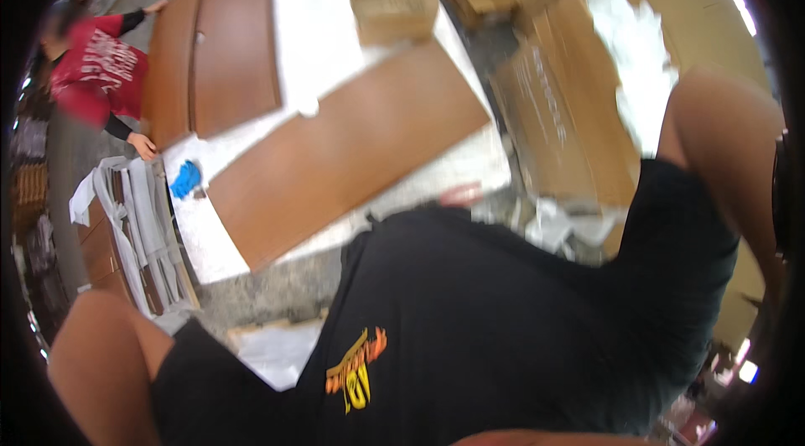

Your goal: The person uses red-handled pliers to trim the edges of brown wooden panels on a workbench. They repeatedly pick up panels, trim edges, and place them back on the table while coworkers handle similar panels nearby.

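Neither of my hands shows. My bent left arm [105, 362] leaves the picture at the lower left, and my right arm [725, 132] bends at the far right edge, its hand out of sight. In front of my black shirt lies a long brown wooden panel [352, 152] with a small notch in its far edge, set at a slant on a white-covered table [314, 14]. Two more brown panels, a wide one [235, 44] and a narrower one [172, 69], lie side by side at the far left. A blue crumpled cloth or glove [184, 179] rests near the table's left edge.
A co-worker in a red shirt [101, 69] stands at the left, both hands at the narrower panel's edge. An open cardboard box [392, 3] sits on the far table. Large cardboard [553, 111] and white wrapping [629, 52] lie right. Wrapped panels [138, 220] stand left.
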A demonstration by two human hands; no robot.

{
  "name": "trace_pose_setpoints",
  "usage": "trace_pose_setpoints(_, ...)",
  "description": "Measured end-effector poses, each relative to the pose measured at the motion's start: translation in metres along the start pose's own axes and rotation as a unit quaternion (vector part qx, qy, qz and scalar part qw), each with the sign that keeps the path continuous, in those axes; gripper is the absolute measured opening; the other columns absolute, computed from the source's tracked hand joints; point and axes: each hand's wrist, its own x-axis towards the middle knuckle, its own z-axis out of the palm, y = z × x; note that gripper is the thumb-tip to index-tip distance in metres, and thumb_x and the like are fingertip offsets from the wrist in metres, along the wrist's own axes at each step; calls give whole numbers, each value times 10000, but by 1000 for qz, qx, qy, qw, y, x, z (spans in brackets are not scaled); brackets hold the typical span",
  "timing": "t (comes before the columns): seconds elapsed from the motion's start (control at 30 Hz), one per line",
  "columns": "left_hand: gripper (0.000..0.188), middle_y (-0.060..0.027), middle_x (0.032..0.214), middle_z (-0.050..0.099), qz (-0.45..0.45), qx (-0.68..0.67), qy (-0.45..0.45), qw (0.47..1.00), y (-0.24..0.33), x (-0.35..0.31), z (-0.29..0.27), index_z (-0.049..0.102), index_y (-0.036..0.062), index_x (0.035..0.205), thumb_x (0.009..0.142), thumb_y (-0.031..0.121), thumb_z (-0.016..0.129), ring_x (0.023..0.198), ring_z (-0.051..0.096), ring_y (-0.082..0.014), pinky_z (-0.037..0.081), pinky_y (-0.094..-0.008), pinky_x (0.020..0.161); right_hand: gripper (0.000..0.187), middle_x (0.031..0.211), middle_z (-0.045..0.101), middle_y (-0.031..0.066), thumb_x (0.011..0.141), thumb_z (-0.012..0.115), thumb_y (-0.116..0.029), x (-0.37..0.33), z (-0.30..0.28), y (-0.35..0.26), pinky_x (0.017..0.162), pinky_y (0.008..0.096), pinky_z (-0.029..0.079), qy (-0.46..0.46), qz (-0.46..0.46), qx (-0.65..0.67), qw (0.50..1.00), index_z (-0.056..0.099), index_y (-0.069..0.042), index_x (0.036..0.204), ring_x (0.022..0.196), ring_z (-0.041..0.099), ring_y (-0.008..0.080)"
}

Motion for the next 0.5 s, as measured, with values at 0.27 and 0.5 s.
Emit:
trace_pose_setpoints(0.27, 387, -150, 1201, 678, -174, 62, -56, 981, 47, -5, -6, 621, -18, 1305, 1032, 240, 527, 1095, 657, -258, 520, -382, 989, 433, 1101, 718, 116, 1038, 564, -393, 12, 2, -10, 941, 375, 518, -36, -127, -4, 991, 680, -24, 1232, 1040, 667, 204)
trace_pose_setpoints(0.5, 361, -145, 1155, 685, -305, 92, -25, 948, 145, 8, -5, 628, -6, 1283, 1041, 243, 530, 1058, 663, -263, 521, -384, 972, 458, 1088, 711, 115, 1060, 519, -406, 28, 7, -21, 922, 369, 519, -74, -240, 52, 967, 669, -21, 1257, 1022, 663, 202)
